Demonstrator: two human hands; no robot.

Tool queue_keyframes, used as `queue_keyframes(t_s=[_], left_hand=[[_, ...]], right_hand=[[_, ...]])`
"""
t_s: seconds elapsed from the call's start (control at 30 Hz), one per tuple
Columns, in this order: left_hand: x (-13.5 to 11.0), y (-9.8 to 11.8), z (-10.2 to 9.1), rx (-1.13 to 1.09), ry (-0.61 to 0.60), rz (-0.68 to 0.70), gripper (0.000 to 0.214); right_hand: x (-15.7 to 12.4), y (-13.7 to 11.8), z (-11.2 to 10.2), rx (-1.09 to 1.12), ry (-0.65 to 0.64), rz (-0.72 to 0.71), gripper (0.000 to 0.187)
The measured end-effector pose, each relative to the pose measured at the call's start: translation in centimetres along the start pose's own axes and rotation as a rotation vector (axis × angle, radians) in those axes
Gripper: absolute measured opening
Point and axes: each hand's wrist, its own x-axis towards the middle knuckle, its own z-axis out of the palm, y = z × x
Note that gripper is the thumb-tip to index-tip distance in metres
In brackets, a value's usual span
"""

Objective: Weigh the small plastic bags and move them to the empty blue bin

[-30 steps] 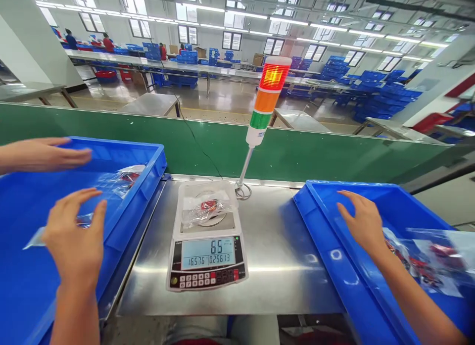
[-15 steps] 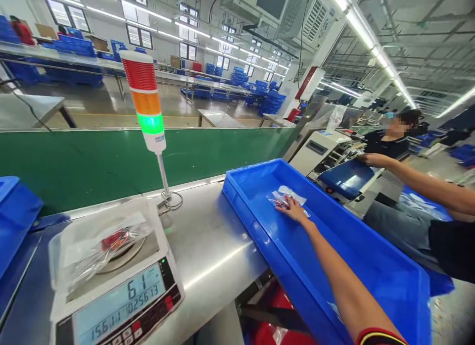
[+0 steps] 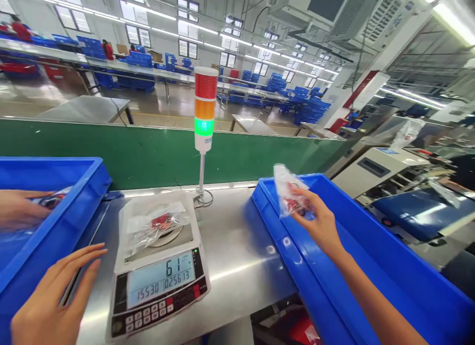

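Observation:
My right hand [image 3: 321, 223] pinches a clear plastic bag [image 3: 284, 184] with small red parts inside, held above the far end of a long blue bin [image 3: 358, 246]. Beside the scale, at lower left, my left hand [image 3: 55, 298] has its fingers stretched out and holds nothing. A second clear bag with red contents [image 3: 159, 222] rests in the clear tray on the weighing scale [image 3: 120, 280], whose display is lit with digits. Another person's blurred hand [image 3: 22, 209] reaches into the left blue bin [image 3: 79, 226], at a bag with dark and red contents [image 3: 55, 197].
A signal tower [image 3: 205, 110] glows green behind the scale on the metal table [image 3: 237, 256]. A green partition [image 3: 156, 159] runs along the back. At right stands a machine with a blue belt [image 3: 419, 211]. Something red [image 3: 293, 327] shows below the table edge.
My right hand has lifted the bag from inside the right bin to above its far end. The view has turned left, bringing in my left hand and the other person's hand.

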Motion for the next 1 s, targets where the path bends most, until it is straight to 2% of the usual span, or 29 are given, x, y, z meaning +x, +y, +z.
queue_keyframes(t_s=[0.07,0.13,0.2,0.27,0.37,0.43,0.5,0.6,0.67,0.77,0.83,0.93,1.0], left_hand=[[-0.3,1.3,0.0,0.026,-0.005,0.029,0.022],[-0.5,2.1,-0.1,0.034,-0.024,0.091,0.022],[-0.5,2.2,-0.4,0.03,-0.046,0.142,0.021],[-0.6,1.7,-1.0,0.037,-0.048,0.16,0.021],[-0.8,0.9,-1.9,0.062,-0.036,0.158,0.021],[-0.7,0.7,-2.0,0.06,-0.052,0.179,0.02],[-0.6,0.7,-1.6,0.051,-0.114,0.226,0.022],[-0.1,0.7,-0.1,0.05,-0.262,0.275,0.028],[0.5,0.7,1.1,0.017,-0.297,0.274,0.023],[2.0,1.5,2.8,-0.114,-0.234,0.236,0.022],[3.8,2.4,3.4,-0.219,-0.157,0.178,0.021],[7.0,4.0,3.1,-0.336,-0.047,0.01,0.018],[8.9,4.7,1.8,-0.372,0.037,-0.107,0.02]], right_hand=[[-0.2,-3.5,2.7,0.058,-0.252,-0.15,0.046],[-0.9,-5.1,5.9,0.027,-0.491,-0.212,0.05],[-1.6,-5.1,9.0,-0.071,-0.659,-0.21,0.055],[-2.0,-4.2,11.1,-0.191,-0.776,-0.185,0.057],[-2.0,-2.2,12.3,-0.226,-0.88,-0.164,0.058],[-1.8,-1.1,12.2,-0.145,-0.885,-0.145,0.052],[-1.4,-0.4,11.8,-0.06,-0.838,-0.114,0.046],[-0.9,-0.4,10.6,0.029,-0.706,-0.071,0.042],[-0.5,-1.7,9.5,0.083,-0.59,-0.04,0.043],[0.2,-5.5,8.0,0.168,-0.418,0.002,0.043],[0.9,-9.0,7.7,0.245,-0.362,-0.025,0.042],[2.1,-14.3,8.7,0.358,-0.399,-0.17,0.036],[2.8,-17.0,10.1,0.384,-0.457,-0.293,0.034]])
